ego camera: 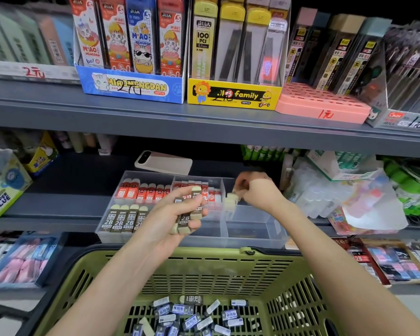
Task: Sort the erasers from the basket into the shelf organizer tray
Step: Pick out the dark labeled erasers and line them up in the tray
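- right hand pinches a pale eraser, blurred, long axis roughly upright, over the organizer tray near the divider between its middle and right sections; can't tell which section it's over.
- left hand grips a bundle of brown 2B erasers, long axes upright, above the tray's front edge.
- the matching 2B row stands in the tray's front-left corner, just left of the left hand, so that hand is nearer.
- right sections look nearly bare: room to drop in.
- the tray sits at the front edge of the shelf; a phone lies behind it.
- basket below, loose erasers on its floor: plenty left, I'd say.
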The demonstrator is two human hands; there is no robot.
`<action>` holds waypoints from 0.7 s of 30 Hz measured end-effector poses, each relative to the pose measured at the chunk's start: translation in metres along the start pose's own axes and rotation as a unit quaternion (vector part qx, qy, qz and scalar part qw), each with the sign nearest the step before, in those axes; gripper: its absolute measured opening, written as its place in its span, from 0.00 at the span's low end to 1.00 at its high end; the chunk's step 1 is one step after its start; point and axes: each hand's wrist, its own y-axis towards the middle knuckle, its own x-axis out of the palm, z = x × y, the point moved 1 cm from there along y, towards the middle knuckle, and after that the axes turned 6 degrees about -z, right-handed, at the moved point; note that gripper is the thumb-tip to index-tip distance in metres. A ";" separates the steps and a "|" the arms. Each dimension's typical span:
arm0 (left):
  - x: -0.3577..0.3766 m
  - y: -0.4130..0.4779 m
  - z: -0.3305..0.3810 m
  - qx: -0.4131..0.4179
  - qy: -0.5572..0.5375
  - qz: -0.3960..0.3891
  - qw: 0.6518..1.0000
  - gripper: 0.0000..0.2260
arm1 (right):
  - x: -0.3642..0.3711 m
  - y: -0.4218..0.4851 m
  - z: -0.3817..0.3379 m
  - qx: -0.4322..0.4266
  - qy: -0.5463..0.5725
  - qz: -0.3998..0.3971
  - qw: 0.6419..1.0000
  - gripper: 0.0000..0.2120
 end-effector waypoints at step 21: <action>0.003 -0.006 0.001 0.006 0.014 0.002 1.000 0.21 | 0.010 0.000 -0.002 0.019 0.081 -0.015 0.996 0.10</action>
